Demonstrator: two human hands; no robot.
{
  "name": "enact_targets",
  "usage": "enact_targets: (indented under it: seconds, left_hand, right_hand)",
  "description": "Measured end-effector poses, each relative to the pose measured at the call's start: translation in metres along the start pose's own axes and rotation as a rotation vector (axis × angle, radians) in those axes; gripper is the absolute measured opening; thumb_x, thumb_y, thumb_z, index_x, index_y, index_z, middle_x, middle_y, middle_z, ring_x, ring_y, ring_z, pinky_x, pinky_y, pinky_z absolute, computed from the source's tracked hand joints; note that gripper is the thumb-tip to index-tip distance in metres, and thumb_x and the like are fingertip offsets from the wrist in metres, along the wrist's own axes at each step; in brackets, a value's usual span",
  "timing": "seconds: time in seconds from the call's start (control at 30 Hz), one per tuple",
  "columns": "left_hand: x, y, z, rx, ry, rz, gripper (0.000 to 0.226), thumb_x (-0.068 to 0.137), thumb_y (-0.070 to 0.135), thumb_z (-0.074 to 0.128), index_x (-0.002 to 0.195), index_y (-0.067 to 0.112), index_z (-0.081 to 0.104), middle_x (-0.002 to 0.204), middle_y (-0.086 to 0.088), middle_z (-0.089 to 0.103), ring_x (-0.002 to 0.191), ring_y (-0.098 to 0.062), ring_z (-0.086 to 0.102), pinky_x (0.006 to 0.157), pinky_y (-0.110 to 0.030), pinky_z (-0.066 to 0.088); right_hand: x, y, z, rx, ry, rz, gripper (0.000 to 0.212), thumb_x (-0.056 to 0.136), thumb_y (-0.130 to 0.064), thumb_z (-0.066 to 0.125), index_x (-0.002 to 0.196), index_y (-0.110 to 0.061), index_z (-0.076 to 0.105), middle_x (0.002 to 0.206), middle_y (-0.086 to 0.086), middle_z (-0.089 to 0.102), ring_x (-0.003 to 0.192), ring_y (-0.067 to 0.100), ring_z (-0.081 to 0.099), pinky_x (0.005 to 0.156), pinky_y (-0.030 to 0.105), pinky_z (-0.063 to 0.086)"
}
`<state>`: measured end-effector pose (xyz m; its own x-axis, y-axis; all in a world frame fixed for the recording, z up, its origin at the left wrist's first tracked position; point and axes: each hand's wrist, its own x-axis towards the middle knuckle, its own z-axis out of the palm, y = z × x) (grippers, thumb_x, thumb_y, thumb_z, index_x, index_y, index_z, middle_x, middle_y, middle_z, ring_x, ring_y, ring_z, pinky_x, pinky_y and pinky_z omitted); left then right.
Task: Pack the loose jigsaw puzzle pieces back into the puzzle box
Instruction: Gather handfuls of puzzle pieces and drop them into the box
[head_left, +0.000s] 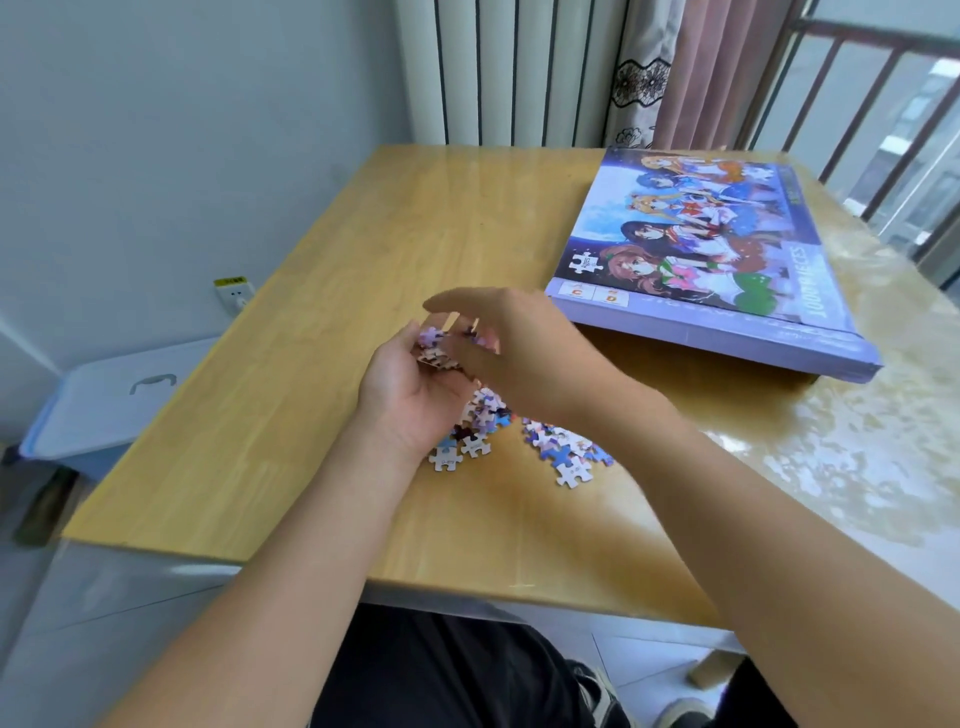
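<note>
Room around a wooden counter

The counter (322, 291) has a glossy yellow-wood top. Behind it stand a white ribbed radiator (498, 73), a patterned curtain (636, 78) and a pink curtain (722, 73). A railing (872, 104) runs at the right by the window. On the left wall sits a socket (235, 296), with a white lidded bin (119, 395) on the floor below.

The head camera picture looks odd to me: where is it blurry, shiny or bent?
In the head view, the right hand is smeared by motion blur; window light glares off the table at right; the wide lens bows the table edge and railing; the puzzle box stays fairly sharp.
</note>
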<state>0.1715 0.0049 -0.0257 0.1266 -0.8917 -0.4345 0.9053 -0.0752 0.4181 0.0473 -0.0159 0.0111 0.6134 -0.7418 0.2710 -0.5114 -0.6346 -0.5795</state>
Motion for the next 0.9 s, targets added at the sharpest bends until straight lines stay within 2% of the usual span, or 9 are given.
enact_targets:
  seconds: [0.1, 0.17, 0.23, 0.33, 0.43, 0.57, 0.67, 0.8, 0.9]
  left_hand:
    - [0.002, 0.002, -0.002, -0.018, -0.068, -0.021, 0.038, 0.108, 0.027, 0.034, 0.118, 0.003, 0.062, 0.105, -0.021, 0.070, 0.089, -0.034, 0.071, 0.072, -0.039, 0.062]
    - [0.004, 0.003, -0.003, -0.063, -0.083, -0.042, 0.039, 0.108, 0.026, 0.034, 0.115, 0.001, 0.063, 0.109, -0.023, 0.068, 0.093, -0.036, 0.070, 0.082, -0.043, 0.059]
    - [0.006, 0.003, -0.002, -0.089, -0.069, -0.041, 0.039, 0.108, 0.024, 0.034, 0.111, -0.002, 0.063, 0.105, -0.025, 0.069, 0.093, -0.037, 0.070, 0.083, -0.043, 0.059]
    - [0.006, 0.003, -0.002, -0.130, -0.050, -0.030, 0.041, 0.108, 0.024, 0.033, 0.111, -0.005, 0.061, 0.104, -0.027, 0.068, 0.100, -0.038, 0.069, 0.074, -0.043, 0.062]
    - [0.003, 0.004, -0.003, -0.182, -0.063, -0.042, 0.044, 0.109, 0.025, 0.030, 0.116, -0.008, 0.058, 0.110, -0.030, 0.066, 0.103, -0.043, 0.067, 0.081, -0.047, 0.058]
    - [-0.003, 0.004, -0.004, -0.204, -0.094, -0.057, 0.045, 0.109, 0.028, 0.031, 0.119, -0.009, 0.055, 0.114, -0.033, 0.063, 0.101, -0.048, 0.065, 0.095, -0.050, 0.053]
    - [-0.004, 0.004, -0.005, -0.218, -0.111, -0.075, 0.044, 0.109, 0.030, 0.031, 0.119, -0.007, 0.054, 0.118, -0.030, 0.063, 0.097, -0.047, 0.068, 0.082, -0.051, 0.058]
    - [-0.005, 0.002, -0.005, -0.183, -0.130, -0.083, 0.041, 0.109, 0.029, 0.031, 0.116, -0.003, 0.056, 0.119, -0.026, 0.064, 0.086, -0.043, 0.071, 0.063, -0.045, 0.062]
    - [-0.005, 0.000, -0.004, -0.145, -0.114, -0.073, 0.040, 0.108, 0.028, 0.035, 0.110, -0.004, 0.058, 0.108, -0.027, 0.065, 0.085, -0.041, 0.071, 0.069, -0.047, 0.062]
  right_hand:
    - [-0.035, 0.020, -0.025, -0.042, -0.050, 0.010, 0.035, 0.095, -0.034, 0.064, 0.129, -0.023, 0.065, 0.116, -0.010, 0.070, 0.102, 0.004, 0.063, 0.092, 0.022, 0.049]
    - [-0.059, 0.036, -0.045, -0.156, -0.195, 0.115, 0.057, 0.083, -0.051, 0.074, 0.133, -0.028, 0.061, 0.125, -0.016, 0.064, 0.110, 0.003, 0.059, 0.097, 0.030, 0.049]
    - [-0.076, 0.045, -0.056, -0.283, -0.306, 0.213, 0.078, 0.069, -0.064, 0.079, 0.136, -0.034, 0.055, 0.126, -0.018, 0.057, 0.112, 0.005, 0.053, 0.096, 0.028, 0.046]
    - [-0.086, 0.042, -0.045, -0.390, -0.328, 0.275, 0.099, 0.060, -0.080, 0.072, 0.145, -0.041, 0.041, 0.127, -0.012, 0.045, 0.114, 0.015, 0.042, 0.098, 0.029, 0.040]
    - [-0.081, 0.037, -0.026, -0.366, -0.276, 0.280, 0.078, 0.072, -0.069, 0.072, 0.141, -0.041, 0.049, 0.120, -0.003, 0.045, 0.109, 0.023, 0.043, 0.096, 0.033, 0.042]
    - [-0.069, 0.032, -0.025, -0.295, -0.232, 0.304, 0.043, 0.077, -0.046, 0.081, 0.114, -0.031, 0.066, 0.105, -0.001, 0.050, 0.091, 0.020, 0.052, 0.081, 0.033, 0.048]
    - [-0.065, 0.031, -0.026, -0.273, -0.208, 0.320, 0.035, 0.080, -0.037, 0.081, 0.110, -0.026, 0.066, 0.106, -0.001, 0.056, 0.089, 0.017, 0.051, 0.072, 0.031, 0.043]
    - [-0.060, 0.031, -0.030, -0.236, -0.215, 0.343, 0.035, 0.078, -0.033, 0.084, 0.109, -0.026, 0.069, 0.104, -0.004, 0.060, 0.091, 0.016, 0.056, 0.072, 0.029, 0.046]
    - [-0.054, 0.033, -0.033, -0.210, -0.205, 0.353, 0.023, 0.075, -0.026, 0.085, 0.095, -0.024, 0.074, 0.093, -0.003, 0.066, 0.082, 0.017, 0.061, 0.068, 0.031, 0.052]
